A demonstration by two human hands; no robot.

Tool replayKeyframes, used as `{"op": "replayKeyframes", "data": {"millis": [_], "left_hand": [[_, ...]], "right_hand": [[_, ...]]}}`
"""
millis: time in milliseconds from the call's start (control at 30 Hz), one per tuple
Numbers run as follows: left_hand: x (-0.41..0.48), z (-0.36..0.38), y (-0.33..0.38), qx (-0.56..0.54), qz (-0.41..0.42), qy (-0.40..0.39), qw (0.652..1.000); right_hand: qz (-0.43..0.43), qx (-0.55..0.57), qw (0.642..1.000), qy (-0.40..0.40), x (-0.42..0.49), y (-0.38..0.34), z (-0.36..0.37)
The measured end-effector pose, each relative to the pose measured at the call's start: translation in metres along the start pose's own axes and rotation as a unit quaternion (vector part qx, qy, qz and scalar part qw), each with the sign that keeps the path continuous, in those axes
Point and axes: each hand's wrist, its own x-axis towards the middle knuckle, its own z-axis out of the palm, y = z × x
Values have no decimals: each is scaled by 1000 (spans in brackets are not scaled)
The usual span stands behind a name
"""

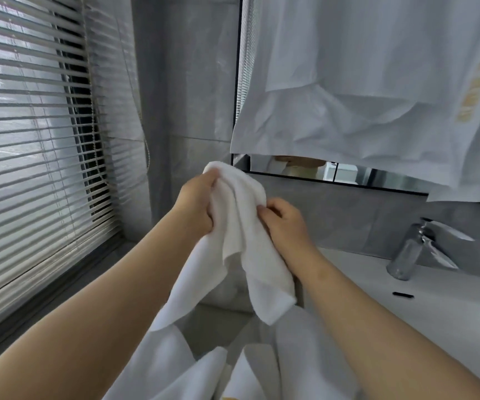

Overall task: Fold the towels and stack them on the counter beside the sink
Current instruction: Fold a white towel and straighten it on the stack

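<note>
Head view: small white terry towel (pixel 244 241) gripped bunched by left hand (pixel 197 206), edge pinched by right hand (pixel 283 222); folding judged barely begun, no stack seen.

Yellow lettering on the hanging white cloth (pixel 377 82) is unreadable.

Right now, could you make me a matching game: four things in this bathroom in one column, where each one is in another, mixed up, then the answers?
Things:
1. small towel
2. big white cloth with yellow print
3. tap
4. blinds

Places:
A. far left, over the window
B. gripped by the left hand and right hand
C. on the basin rim, at the right
D. draped over the mirror, upper right

Pairs: 1-B, 2-D, 3-C, 4-A
</note>
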Motion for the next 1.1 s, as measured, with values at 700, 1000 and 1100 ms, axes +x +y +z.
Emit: {"op": "replayKeyframes", "data": {"millis": [700, 1000, 1100], "left_hand": [[-188, 213, -106, 36, 43, -206, 977], [-305, 355, -198, 27, -69, -265, 962], [-328, 396, -229, 47, -146, -293, 944]], "right_hand": [[-4, -12, 958, 286, -140, -2, -255], [27, -64, 929, 363, -245, 26, -425], [57, -71, 919, 383, -272, 37, -473]]}}
